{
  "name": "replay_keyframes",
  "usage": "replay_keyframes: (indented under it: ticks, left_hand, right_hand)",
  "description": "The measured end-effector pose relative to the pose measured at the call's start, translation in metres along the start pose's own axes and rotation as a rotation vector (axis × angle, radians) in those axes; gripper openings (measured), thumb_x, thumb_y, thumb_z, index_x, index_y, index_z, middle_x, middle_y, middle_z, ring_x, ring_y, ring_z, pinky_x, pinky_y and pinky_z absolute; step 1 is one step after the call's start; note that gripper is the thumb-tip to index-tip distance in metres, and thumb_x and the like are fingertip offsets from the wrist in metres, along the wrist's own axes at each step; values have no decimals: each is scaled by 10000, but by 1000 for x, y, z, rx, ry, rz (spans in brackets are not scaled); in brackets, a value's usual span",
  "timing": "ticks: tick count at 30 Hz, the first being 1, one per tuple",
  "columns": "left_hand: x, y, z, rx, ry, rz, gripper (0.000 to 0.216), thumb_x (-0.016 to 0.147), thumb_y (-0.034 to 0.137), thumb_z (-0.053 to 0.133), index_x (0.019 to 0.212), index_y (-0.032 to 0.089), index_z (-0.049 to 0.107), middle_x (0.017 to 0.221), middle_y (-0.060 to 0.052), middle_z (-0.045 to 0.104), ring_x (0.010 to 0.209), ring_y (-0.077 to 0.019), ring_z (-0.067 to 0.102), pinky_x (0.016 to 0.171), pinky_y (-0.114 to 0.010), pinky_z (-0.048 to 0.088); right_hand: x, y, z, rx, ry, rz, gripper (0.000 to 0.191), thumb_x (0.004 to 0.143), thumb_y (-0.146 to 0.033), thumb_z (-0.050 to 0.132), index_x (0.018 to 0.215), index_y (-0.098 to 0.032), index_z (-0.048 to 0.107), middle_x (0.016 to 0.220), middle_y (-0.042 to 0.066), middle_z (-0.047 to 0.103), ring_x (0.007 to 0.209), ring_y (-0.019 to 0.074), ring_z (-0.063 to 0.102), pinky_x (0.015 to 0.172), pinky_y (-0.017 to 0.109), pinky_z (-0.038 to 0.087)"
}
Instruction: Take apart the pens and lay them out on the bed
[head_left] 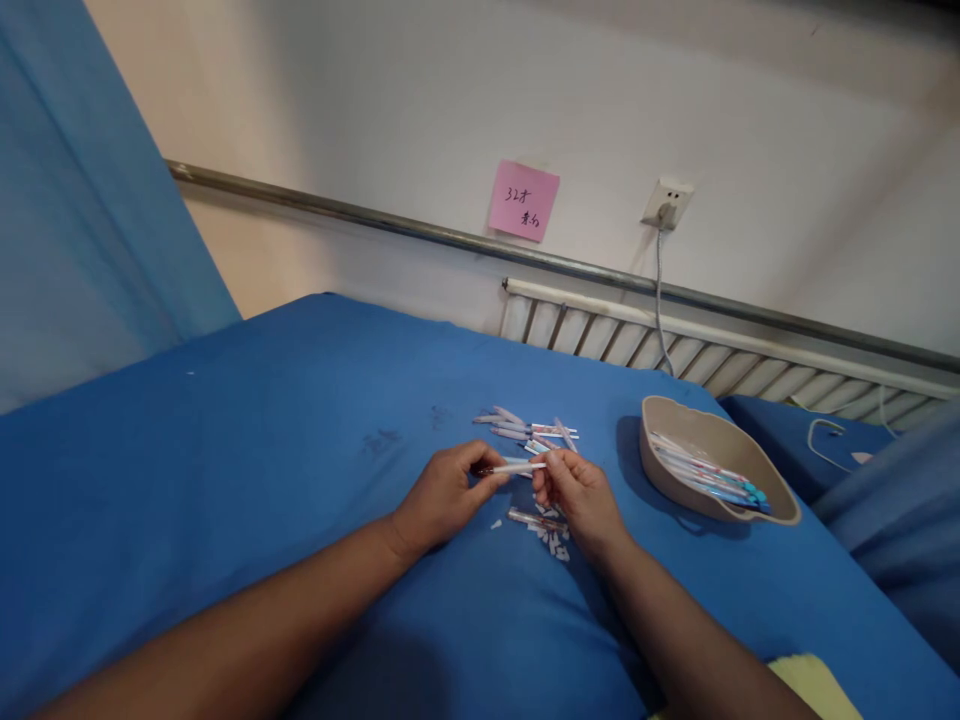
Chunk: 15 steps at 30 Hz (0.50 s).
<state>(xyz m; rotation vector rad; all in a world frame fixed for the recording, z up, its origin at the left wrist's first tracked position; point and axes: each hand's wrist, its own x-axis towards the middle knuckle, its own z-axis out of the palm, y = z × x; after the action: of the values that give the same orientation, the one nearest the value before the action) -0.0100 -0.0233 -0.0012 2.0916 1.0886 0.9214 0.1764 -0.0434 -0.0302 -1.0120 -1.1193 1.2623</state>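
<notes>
My left hand (448,492) and my right hand (576,497) meet over a blue cloth (262,450). Both pinch one thin white pen (517,467), held level between them, the left at its dark end, the right at its far end. Just beyond the hands lies a small heap of similar white pens (525,428). Under my right hand lie another pen (534,519) and several small white caps (553,543). A tan kidney-shaped tray (675,410) to the right holds several pens with blue ends.
A wall with a metal rail (375,215), a pink note (523,200) and a socket with a plugged cable (665,205) stands behind. A white slatted bed rail (675,345) runs along the far edge. A blue curtain (82,220) hangs at left.
</notes>
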Motion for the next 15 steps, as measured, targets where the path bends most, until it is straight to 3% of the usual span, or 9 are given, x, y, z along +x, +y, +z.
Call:
replay_keyframes:
  ticks: [4, 8, 11, 15]
  left_hand:
    - [0, 1, 0, 9, -58, 4, 135, 804, 279, 567, 866, 173, 625, 776, 4, 644, 699, -134, 562, 669, -237, 428]
    - [-2, 4, 0, 1, -200, 50, 207, 829, 261, 519, 993, 202, 631, 834, 5, 654, 742, -141, 563, 695, -238, 419]
    - [-2, 5, 1, -54, -274, 40, 206, 842, 282, 498, 962, 199, 643, 830, 1, 659, 764, -150, 573, 709, -240, 425]
    - [1, 0, 3, -251, -253, -61, 207, 836, 320, 516, 940, 187, 636, 886, -17, 675, 819, -166, 603, 737, -251, 448]
  right_hand:
    - [-2, -8, 0, -42, 6, -32, 347, 807, -506, 567, 798, -163, 616, 610, -17, 594, 483, 85, 514, 489, 212, 394]
    - [-5, -14, 2, -86, 10, -77, 308, 782, -477, 610, 796, -169, 611, 587, -27, 589, 476, 89, 515, 490, 218, 405]
    - [-8, -19, 5, -118, -21, -90, 290, 757, -459, 642, 810, -177, 606, 583, -30, 592, 481, 95, 519, 492, 221, 409]
    - [-3, -28, -5, -117, 5, -140, 323, 790, -484, 586, 890, -178, 608, 616, -19, 600, 501, 99, 529, 505, 226, 417]
